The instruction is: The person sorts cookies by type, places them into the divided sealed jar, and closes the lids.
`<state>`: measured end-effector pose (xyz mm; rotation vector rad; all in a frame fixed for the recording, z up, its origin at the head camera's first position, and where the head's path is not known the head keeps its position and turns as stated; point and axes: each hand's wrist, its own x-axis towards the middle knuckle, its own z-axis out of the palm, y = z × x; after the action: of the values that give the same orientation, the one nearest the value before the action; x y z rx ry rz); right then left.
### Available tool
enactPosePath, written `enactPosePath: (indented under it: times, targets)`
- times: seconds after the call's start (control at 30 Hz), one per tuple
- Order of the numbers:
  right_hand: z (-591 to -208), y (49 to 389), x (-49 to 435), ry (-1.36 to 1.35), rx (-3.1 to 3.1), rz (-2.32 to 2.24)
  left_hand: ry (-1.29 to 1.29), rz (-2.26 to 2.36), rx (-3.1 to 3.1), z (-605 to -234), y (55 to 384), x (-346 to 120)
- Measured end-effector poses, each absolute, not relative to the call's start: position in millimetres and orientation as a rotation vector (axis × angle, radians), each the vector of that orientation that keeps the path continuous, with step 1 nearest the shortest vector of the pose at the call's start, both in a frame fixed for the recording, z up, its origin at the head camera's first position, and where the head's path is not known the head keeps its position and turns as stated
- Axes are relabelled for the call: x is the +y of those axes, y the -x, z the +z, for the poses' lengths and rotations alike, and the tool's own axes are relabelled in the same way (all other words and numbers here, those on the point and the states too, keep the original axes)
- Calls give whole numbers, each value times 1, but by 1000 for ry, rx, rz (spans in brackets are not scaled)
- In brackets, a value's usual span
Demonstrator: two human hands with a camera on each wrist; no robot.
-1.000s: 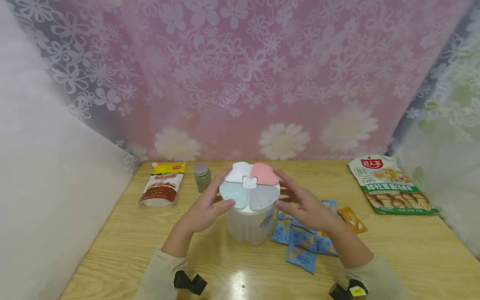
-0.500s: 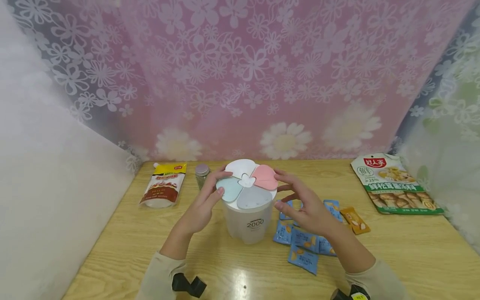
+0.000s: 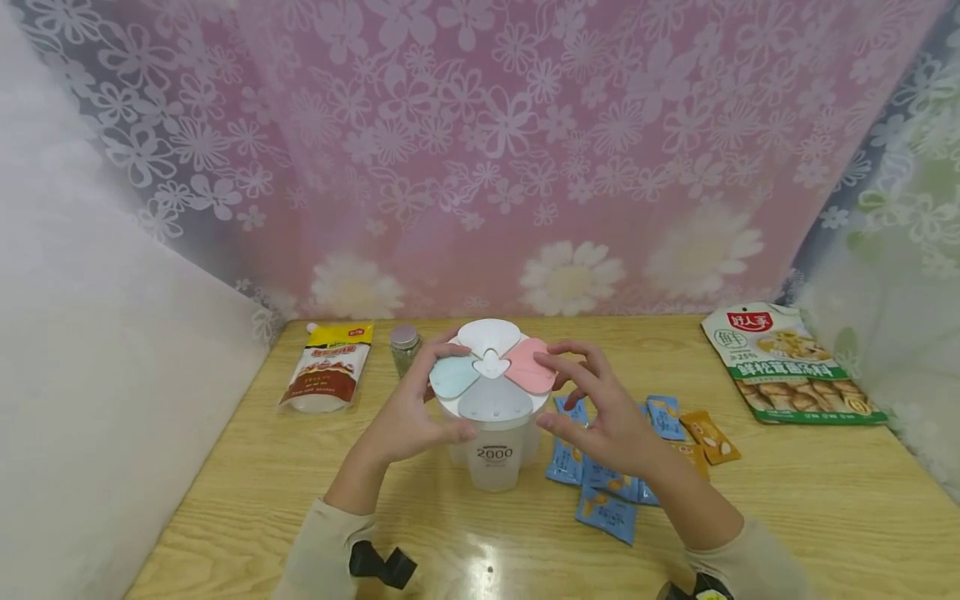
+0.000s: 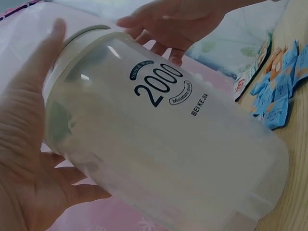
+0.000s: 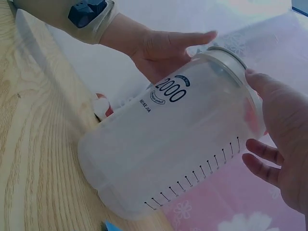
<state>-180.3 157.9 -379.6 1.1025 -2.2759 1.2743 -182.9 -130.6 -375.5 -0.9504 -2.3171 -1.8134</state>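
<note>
A translucent storage canister (image 3: pixel 495 467), printed "2000", stands upright on the table. Its round lid (image 3: pixel 492 367) has four petal-shaped flaps in white, pink, grey and pale teal around a small white centre. My left hand (image 3: pixel 405 421) holds the lid's left side, fingers by the teal flap and thumb at the front. On the opposite side, my right hand (image 3: pixel 607 417) holds the lid with fingertips at the pink flap and thumb near the front edge. In the left wrist view, the canister wall (image 4: pixel 168 144) shows no clear contents. All flaps look closed.
Several blue snack sachets (image 3: pixel 607 512) and orange ones (image 3: pixel 711 437) lie right of the canister. A white-and-green food pouch (image 3: pixel 795 367) lies at the far right. A spouted pouch (image 3: pixel 330 367) and a small lidded glass jar (image 3: pixel 406 350) stand at the back left.
The canister and its lid have turned clockwise as seen from above, bringing the "2000" print to the front and the pink flap to the right. Both hands stay around the lid.
</note>
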Motion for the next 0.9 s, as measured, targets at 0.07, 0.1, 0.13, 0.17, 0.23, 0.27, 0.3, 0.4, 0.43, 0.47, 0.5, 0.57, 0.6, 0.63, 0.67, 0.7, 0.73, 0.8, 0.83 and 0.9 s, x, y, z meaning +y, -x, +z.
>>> enactPosePath:
  times: [0.07,0.1,0.13,0.17,0.23,0.27,0.3,0.4,0.43,0.47,0.5,0.57,0.6,0.63,0.67,0.7,0.73,0.8,0.83,0.9]
  targets:
    - [-380,181,156,-1068,-2266,1257,916,-1785,-2348,-375,182,-129]
    - [-380,181,155,-1051,-2259,1249,894,-1778,-2361,-374,181,-128]
    - [-380,181,154,-1035,-2255,1242,874,-1770,-2373,-373,180,-127]
    - [-380,180,153,-1023,-2251,1243,856,-1762,-2383,-373,180,-126]
    - [-380,179,152,-1009,-2244,1249,835,-1747,-2398,-373,178,-125]
    - [-379,179,152,-1004,-2242,1256,829,-1749,-2400,-372,178,-125]
    - [-380,179,151,-1000,-2242,1263,823,-1747,-2403,-373,177,-125]
    - [-380,178,150,-1005,-2216,1289,823,-1740,-2407,-373,177,-125]
    - [-380,178,150,-1005,-2210,1294,827,-1738,-2406,-374,177,-125]
    - [-381,178,150,-1006,-2202,1300,828,-1736,-2406,-374,177,-125]
    - [-381,178,150,-1005,-2200,1304,829,-1732,-2404,-374,177,-125]
    - [-381,177,149,-987,-2209,1321,836,-1733,-2389,-375,177,-125]
    - [-381,177,149,-978,-2214,1339,837,-1743,-2366,-376,178,-124]
    - [-380,177,148,-965,-2220,1361,843,-1780,-2323,-377,179,-124]
    - [-380,176,148,-951,-2227,1387,832,-1802,-2286,-377,180,-122]
    - [-380,176,148,-935,-2236,1414,816,-1817,-2252,-378,181,-120]
    - [-381,176,147,-923,-2241,1440,800,-1830,-2216,-379,182,-118]
    - [-381,176,147,-908,-2243,1485,764,-1854,-2150,-380,183,-114]
    - [-381,176,147,-907,-2241,1498,744,-1860,-2133,-380,183,-112]
    - [-382,176,146,-904,-2241,1525,710,-1856,-2131,-380,183,-111]
